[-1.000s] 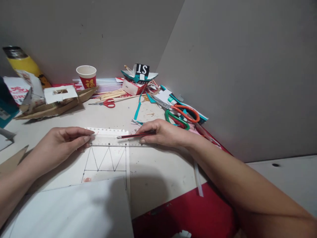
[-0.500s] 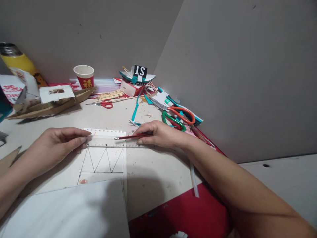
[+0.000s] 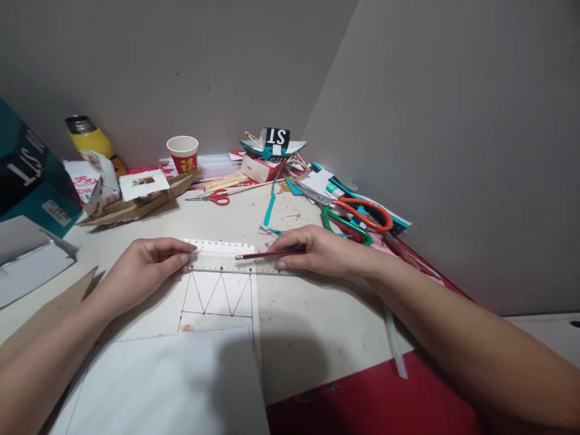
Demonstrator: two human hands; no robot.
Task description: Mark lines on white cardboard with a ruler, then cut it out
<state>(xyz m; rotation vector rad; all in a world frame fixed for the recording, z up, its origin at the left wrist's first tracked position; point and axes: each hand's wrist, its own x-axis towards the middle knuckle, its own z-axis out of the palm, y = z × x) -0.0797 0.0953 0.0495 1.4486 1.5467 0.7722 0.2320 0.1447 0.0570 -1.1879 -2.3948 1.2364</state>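
A clear plastic ruler (image 3: 217, 261) lies across white paper (image 3: 217, 293) marked with a drawn zigzag and several dots. My left hand (image 3: 151, 266) pinches the ruler's left end between thumb and fingers. At its right end, my right hand (image 3: 312, 252) grips the ruler's edge and also holds a red-and-black pencil (image 3: 258, 255), whose silver end points left over the ruler. The pencil's other end is hidden in the hand. The ruler's lower edge runs along the upper row of dots. A larger white sheet (image 3: 181, 380) covers the lower part of the drawing.
Orange-and-green-handled scissors (image 3: 367, 208) lie beyond my right hand, small red scissors (image 3: 220, 197) farther back. A cardboard boat (image 3: 142, 205), a paper cup (image 3: 183, 158), a yellow bottle (image 3: 97, 144) and a teal box (image 3: 40, 193) stand at the back left. Scraps and sticks pile by the wall.
The view has turned left, so everything sits farther right and more of the teal box shows. Both hands keep their places on the ruler, and the drawing looks the same.
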